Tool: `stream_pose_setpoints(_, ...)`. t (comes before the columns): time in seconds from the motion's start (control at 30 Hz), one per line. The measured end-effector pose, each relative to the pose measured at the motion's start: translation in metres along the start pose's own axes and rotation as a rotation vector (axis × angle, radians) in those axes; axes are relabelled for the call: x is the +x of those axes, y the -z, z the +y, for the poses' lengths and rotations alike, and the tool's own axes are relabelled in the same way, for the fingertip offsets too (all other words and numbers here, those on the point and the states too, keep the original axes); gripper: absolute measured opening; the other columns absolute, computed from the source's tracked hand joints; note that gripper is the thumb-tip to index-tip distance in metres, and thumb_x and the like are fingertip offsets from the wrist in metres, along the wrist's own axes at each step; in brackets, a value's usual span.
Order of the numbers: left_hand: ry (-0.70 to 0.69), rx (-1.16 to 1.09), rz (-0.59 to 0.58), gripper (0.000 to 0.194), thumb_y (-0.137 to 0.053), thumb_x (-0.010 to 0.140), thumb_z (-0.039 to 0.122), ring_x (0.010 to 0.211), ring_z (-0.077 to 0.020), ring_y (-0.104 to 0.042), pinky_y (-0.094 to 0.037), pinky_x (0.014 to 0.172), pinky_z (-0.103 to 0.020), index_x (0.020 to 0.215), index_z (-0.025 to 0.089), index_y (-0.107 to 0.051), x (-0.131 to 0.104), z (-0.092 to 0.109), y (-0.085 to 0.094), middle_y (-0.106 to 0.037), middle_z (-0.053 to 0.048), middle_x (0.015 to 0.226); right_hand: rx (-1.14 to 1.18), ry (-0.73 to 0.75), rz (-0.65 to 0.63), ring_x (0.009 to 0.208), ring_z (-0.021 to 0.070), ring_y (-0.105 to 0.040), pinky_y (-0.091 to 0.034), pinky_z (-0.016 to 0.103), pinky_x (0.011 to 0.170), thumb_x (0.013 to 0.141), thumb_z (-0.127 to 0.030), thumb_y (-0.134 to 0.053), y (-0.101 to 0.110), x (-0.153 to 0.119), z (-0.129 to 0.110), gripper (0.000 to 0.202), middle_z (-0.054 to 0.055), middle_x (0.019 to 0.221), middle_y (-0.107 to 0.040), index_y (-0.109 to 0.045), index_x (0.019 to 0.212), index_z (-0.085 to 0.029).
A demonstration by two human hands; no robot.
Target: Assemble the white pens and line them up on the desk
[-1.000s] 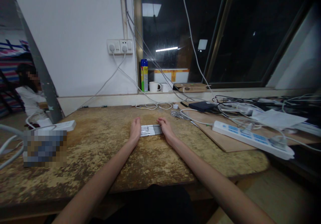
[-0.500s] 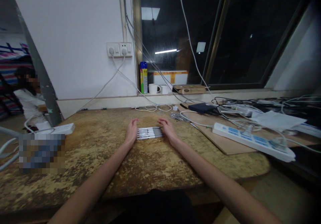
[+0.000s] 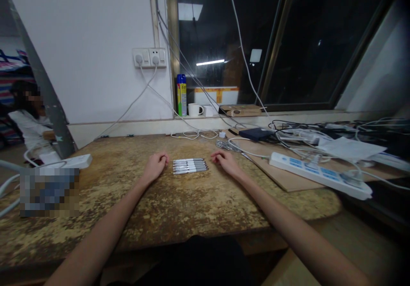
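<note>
Several white-and-grey pens (image 3: 190,165) lie side by side in a neat row on the worn wooden table (image 3: 179,209). My left hand (image 3: 156,165) rests on the tabletop just left of the pens, apart from them. Its fingers are loosely curled in, with nothing seen in them. To the right of the row, my right hand (image 3: 226,162) also stays clear of the pens. It is empty, and its slightly bent fingers point toward the row.
A white power strip (image 3: 318,175) and a brown board (image 3: 288,181) lie at the right, beside tangled cables and a dark flat box (image 3: 256,134). A small clear bag (image 3: 227,145) sits behind my right hand. A mug (image 3: 194,109) and spray can (image 3: 181,94) stand on the sill.
Both hands have moved outward, away from the two ends of the pen row, my left to the left and my right to the right. The pens stay lined up.
</note>
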State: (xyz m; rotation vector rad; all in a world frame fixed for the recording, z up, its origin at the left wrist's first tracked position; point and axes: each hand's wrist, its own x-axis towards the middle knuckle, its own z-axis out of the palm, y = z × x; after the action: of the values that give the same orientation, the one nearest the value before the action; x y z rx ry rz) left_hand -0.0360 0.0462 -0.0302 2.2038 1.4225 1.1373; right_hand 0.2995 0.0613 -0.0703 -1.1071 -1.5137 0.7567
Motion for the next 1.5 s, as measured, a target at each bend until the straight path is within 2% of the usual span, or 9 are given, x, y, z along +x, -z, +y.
stream_pose_setpoints(0.17,-0.03,0.089,-0.05,0.021,-0.042,0.082,0.02,0.066,-0.019,-0.051,-0.033,0.067,-0.029,0.064,0.02,-0.053,-0.003,0.001,0.006,-0.054,0.0,0.062,-0.328,0.138,-0.11,0.078,0.0183,-0.066,-0.045,0.028,0.075,0.086,-0.01,-0.045,0.002,-0.007,-0.01,0.03,0.005,0.081,-0.075,-0.074,0.092,-0.017)
stream_pose_setpoints(0.3,-0.032,0.116,-0.089,0.021,-0.04,0.082,0.022,0.063,-0.0183,-0.048,-0.03,0.065,-0.03,0.062,0.021,-0.048,-0.003,-0.002,0.005,-0.049,0.001,0.059,-0.421,0.183,-0.141,0.077,0.0182,-0.067,-0.044,0.027,0.074,0.087,-0.008,-0.045,0.001,-0.01,-0.018,0.031,0.005,0.082,-0.076,-0.074,0.091,-0.017)
stream_pose_setpoints(0.63,-0.015,0.157,-0.121,0.02,-0.039,0.081,0.023,0.065,-0.0186,-0.049,-0.03,0.064,-0.03,0.062,0.021,-0.047,-0.006,-0.001,0.006,-0.051,0.0,0.06,-0.43,0.201,-0.172,0.08,0.0183,-0.067,-0.045,0.027,0.076,0.087,-0.007,-0.045,-0.001,-0.011,-0.012,0.032,0.005,0.085,-0.076,-0.075,0.092,-0.017)
stream_pose_setpoints(0.87,0.011,0.172,-0.188,0.018,-0.042,0.079,0.024,0.063,-0.0189,-0.05,-0.028,0.061,-0.03,0.063,0.021,-0.05,-0.008,-0.007,0.003,-0.053,0.001,0.06,-0.407,0.173,-0.181,0.082,0.0187,-0.068,-0.046,0.027,0.078,0.087,-0.006,-0.044,-0.002,-0.01,-0.013,0.034,0.006,0.087,-0.076,-0.076,0.093,-0.016)
stream_pose_setpoints(1.5,0.0,0.169,-0.19,0.02,-0.041,0.083,0.026,0.065,-0.0189,-0.049,-0.029,0.063,-0.029,0.065,0.021,-0.049,-0.008,-0.012,0.001,-0.053,0.001,0.062,-0.407,0.178,-0.164,0.082,0.0194,-0.068,-0.046,0.028,0.079,0.086,-0.009,-0.044,-0.002,-0.012,-0.015,0.033,0.006,0.086,-0.076,-0.076,0.09,-0.016)
